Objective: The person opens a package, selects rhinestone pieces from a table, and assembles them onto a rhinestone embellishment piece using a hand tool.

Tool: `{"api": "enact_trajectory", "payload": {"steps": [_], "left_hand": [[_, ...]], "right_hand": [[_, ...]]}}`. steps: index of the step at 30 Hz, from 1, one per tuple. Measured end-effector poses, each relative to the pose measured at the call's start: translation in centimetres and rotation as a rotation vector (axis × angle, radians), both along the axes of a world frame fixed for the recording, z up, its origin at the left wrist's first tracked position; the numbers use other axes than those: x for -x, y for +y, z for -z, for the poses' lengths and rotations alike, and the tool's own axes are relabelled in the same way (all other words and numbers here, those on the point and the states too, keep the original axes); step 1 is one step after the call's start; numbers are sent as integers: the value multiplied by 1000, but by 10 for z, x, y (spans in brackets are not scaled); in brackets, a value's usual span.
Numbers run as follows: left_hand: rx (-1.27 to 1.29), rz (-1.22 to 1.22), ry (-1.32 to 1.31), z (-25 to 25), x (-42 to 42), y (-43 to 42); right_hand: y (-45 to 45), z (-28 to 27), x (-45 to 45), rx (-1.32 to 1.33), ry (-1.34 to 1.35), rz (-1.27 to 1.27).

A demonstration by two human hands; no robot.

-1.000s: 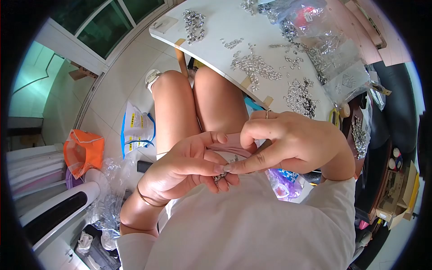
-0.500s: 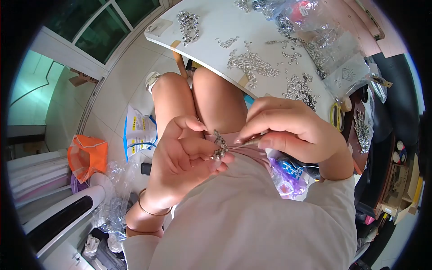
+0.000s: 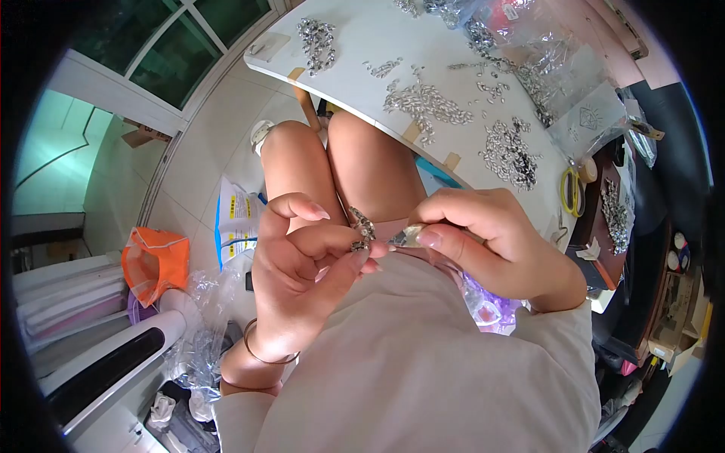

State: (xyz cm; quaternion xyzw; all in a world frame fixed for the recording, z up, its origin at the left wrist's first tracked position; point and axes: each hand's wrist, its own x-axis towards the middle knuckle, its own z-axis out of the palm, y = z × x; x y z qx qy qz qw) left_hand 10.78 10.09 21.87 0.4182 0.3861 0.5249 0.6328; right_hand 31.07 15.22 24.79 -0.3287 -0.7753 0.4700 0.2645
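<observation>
My left hand (image 3: 306, 253) is closed in a pinch around a small silvery jewelry piece (image 3: 363, 225) set with sparkling stones. The piece stands up between thumb and fingertips, partly hidden by them. Close by on the right, my right hand (image 3: 502, 245) pinches a small tool (image 3: 408, 235) with a pale body and a dark tip, its far part covered by the fingers. That tip points at the jewelry piece; whether they touch, I cannot tell. Both hands are above my lap.
On the white table (image 3: 355, 83) lie loose stones (image 3: 427, 104), a darker pile (image 3: 510, 153) and a beaded chain heap (image 3: 317, 44). Plastic bags (image 3: 585, 113) and yellow-handled scissors (image 3: 571, 192) are at the right. An orange bag (image 3: 155, 264) sits at the left.
The right hand has turned and shifted slightly, so more of the tool's pale body shows. The left hand still holds the jewelry piece, its pose nearly the same. The view has shifted slightly.
</observation>
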Motion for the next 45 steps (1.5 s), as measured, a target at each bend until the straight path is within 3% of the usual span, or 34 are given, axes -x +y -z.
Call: {"api": "enact_trajectory", "payload": {"steps": [8,12,15,22,25,27,29,30,39,45], "left_hand": [[-307,-128,139,12,-5,-5],[-421,-205,233,14,-8,-8],[-442,-229,263,14,-8,-10],[-231,-201,-19,9,-2,-7],[-210,-203,-83,11,-2,-5],[-231,-219,-107,11,-5,-5],[-253,-220,-112,13,-6,-5],[-265,-221,-115,14,-6,-4],[-430,-242,182,22,-3,-6],[-454,-301,215,27,-5,-7]], "right_hand": [[-21,16,21,-362,-20,145],[-26,23,32,-419,6,229],[-27,23,33,-451,-21,226],[-28,31,37,-466,64,249],[-29,35,42,-335,204,266],[-30,34,43,-5,339,234],[-31,27,40,537,474,162],[-29,26,40,599,441,107],[-30,40,56,589,533,205],[-29,39,59,659,578,177]]}}
